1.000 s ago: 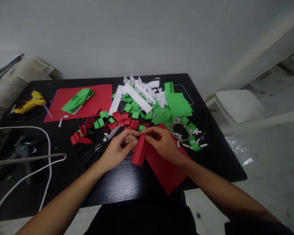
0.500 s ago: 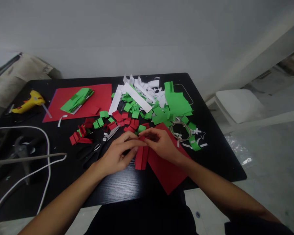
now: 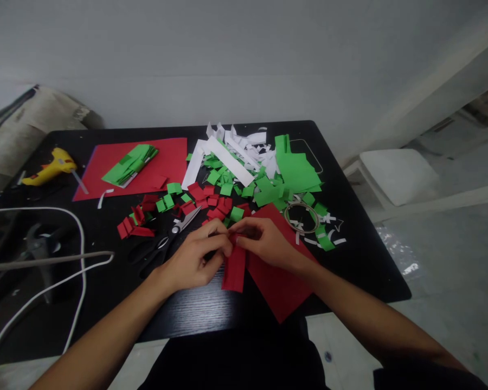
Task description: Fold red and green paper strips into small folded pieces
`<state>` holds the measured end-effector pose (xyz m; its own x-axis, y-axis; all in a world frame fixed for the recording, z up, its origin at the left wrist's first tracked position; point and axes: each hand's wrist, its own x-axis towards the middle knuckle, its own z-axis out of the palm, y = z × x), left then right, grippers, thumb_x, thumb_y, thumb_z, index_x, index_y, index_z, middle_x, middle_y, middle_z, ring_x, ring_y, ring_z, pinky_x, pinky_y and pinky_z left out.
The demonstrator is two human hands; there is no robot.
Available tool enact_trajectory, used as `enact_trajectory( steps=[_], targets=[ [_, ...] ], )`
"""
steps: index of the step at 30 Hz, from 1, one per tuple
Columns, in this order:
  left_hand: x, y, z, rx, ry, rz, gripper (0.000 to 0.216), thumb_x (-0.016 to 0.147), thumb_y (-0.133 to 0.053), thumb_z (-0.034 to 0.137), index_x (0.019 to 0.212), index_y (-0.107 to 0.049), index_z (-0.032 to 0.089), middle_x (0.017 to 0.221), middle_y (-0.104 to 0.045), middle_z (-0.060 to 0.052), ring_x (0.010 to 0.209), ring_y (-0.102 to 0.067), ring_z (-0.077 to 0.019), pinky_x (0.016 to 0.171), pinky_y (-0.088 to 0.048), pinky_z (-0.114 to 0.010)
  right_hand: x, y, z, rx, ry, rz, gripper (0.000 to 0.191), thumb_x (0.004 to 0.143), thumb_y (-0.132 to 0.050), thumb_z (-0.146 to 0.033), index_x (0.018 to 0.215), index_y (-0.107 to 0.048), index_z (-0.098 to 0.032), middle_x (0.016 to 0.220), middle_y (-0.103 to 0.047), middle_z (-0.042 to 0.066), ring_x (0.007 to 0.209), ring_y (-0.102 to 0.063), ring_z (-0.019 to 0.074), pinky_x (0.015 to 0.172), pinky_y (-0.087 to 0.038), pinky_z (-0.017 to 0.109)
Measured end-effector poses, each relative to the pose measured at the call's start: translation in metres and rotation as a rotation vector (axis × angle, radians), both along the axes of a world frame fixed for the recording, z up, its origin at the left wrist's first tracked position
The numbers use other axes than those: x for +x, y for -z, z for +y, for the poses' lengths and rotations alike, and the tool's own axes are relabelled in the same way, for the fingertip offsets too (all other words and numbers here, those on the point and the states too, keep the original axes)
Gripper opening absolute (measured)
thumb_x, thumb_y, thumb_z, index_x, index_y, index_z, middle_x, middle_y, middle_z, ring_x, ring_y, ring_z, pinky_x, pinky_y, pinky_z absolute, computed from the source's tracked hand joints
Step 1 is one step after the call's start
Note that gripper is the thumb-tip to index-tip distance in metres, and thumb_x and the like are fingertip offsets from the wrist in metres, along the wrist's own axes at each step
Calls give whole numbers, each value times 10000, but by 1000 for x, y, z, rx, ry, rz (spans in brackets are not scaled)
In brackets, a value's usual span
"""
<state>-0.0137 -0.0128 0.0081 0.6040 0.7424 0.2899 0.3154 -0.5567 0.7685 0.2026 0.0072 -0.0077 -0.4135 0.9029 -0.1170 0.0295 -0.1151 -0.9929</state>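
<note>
A folded red paper strip [image 3: 233,271] stands out toward me from between my hands, near the table's front. My left hand [image 3: 199,252] pinches its upper left side with thumb and fingers. On the right side, my right hand [image 3: 264,241] is closed on the same strip near its top end, its thumb pressing the paper. The far end of the strip is hidden by my fingers. Under my right wrist lies a larger red paper sheet [image 3: 282,290]. Black-handled scissors [image 3: 174,230] rest just left of my left hand, their blades pointing away to the right.
Small red folded pieces [image 3: 219,206] and green pieces [image 3: 226,189] lie beyond my hands, with white paper strips [image 3: 230,161] behind. A metal ring [image 3: 318,221] sits right. Leftward are a yellow glue gun [image 3: 52,168], pliers [image 3: 40,249] and a white cable [image 3: 82,265].
My fingers have shifted slightly on the red strip. Its near end now reaches a little closer to me and shows a flatter, wider face.
</note>
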Motion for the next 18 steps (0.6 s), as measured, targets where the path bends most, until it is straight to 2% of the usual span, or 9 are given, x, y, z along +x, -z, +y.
enact_trajectory(
  steps=[8, 15, 18],
  targets=[
    [-1, 0, 3, -58, -28, -73, 267, 834, -486, -39, 876, -594, 202, 940, -551, -15, 832, -557, -150, 725, -438, -275, 0, -2, -2, -23, -38, 24, 206, 791, -784, -227, 996, -780, -200, 1019, -797, 55, 969, -753, 203, 923, -591, 361],
    [-2, -2, 3, -72, -43, -116, 256, 867, -478, -29, 858, -603, 194, 936, -559, -17, 841, -564, -148, 741, -441, -277, 2, -4, -2, -42, -81, 33, 120, 788, -808, -255, 870, -767, -178, 862, -763, 22, 810, -711, 160, 792, -557, 289],
    [-3, -2, 4, -84, -41, -134, 259, 868, -481, -35, 850, -600, 194, 940, -569, -18, 851, -569, -148, 758, -443, -281, 2, -6, -2, -77, -108, 46, 158, 771, -853, -289, 854, -782, -175, 834, -764, 19, 790, -708, 156, 764, -548, 274]
  ],
)
